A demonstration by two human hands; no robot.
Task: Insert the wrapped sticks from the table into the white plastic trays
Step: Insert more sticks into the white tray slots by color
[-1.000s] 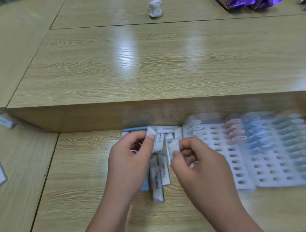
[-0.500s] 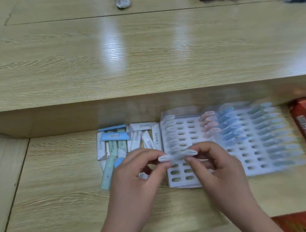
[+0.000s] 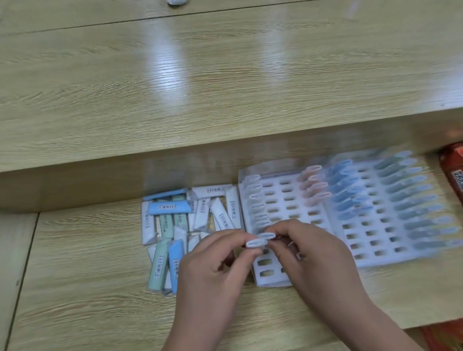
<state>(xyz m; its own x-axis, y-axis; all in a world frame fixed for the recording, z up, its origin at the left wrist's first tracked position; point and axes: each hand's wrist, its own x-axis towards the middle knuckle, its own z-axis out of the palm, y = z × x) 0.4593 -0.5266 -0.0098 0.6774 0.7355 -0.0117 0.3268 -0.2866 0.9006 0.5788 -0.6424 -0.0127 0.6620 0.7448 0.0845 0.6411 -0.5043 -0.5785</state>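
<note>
A pile of wrapped sticks (image 3: 190,220), white, blue and green, lies on the lower table. To its right sit two white plastic trays: the left tray (image 3: 283,198) and the right tray (image 3: 375,240), both with rows of slots, several filled with white, pink, blue and grey-green sticks standing up. My left hand (image 3: 213,275) pinches a white stick (image 3: 256,243) by its end, over the left tray's left column. My right hand (image 3: 313,255) pinches another white stick (image 3: 266,235) just behind it. The two sticks touch side by side.
A raised wooden step (image 3: 225,162) runs behind the pile and trays. A red package (image 3: 453,170) lies at the right edge beside the right tray. Something red (image 3: 441,335) shows at the bottom right. A small white object (image 3: 176,2) sits at the far top.
Both hands left the pile and moved right over the left tray, each carrying a white stick. The sticks, held end to end half a second ago, now sit side by side.
</note>
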